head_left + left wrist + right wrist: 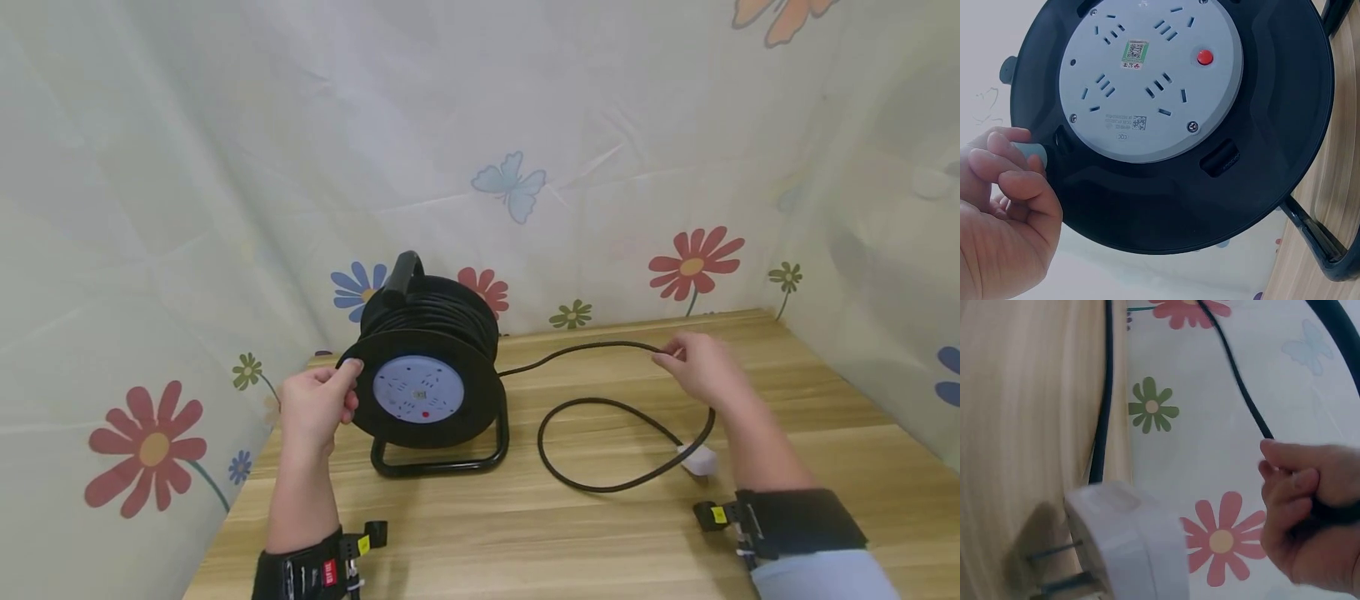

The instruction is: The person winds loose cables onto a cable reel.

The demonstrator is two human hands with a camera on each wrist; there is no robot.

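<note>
A black cable reel (431, 367) with a grey socket face (418, 388) stands on its frame at the table's back left. My left hand (341, 392) grips the small pale knob (1034, 154) on the reel's (1260, 162) front rim, fingers curled round it. My right hand (667, 357) pinches the black cable (577, 348) that runs from the reel, a little above the table. The cable loops past the hand and ends in a white plug (699, 459) lying on the wood. In the right wrist view the plug (1129, 544) sits below the hand (1300, 506) with its prongs showing.
The wooden table (525, 542) is enclosed by a pale flower-print cloth (525, 125) at the back and both sides. The cable loop (592, 485) lies between the reel and the plug. A carry handle (403, 273) tops the reel.
</note>
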